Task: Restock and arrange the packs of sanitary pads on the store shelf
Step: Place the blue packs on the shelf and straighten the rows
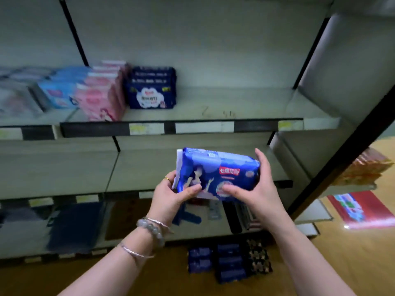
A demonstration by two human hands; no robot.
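Observation:
Both hands hold a blue pack of sanitary pads [218, 173] in the air in front of the middle shelf. My left hand [171, 196] grips its left end, thumb on the front. My right hand [258, 186] grips its right end, fingers behind and thumb in front. On the upper shelf [213, 107] stand a dark blue pack [151, 88], pink packs [102, 95] and light blue packs [62, 88] in rows at the left. The right part of that shelf is bare.
Several dark blue packs [226, 261] lie on the wooden floor below the shelving. Dark goods fill the lower shelf [74, 225]. A red pack [361, 210] and orange packs [363, 167] sit on the neighbouring unit at the right, behind a black upright post [342, 157].

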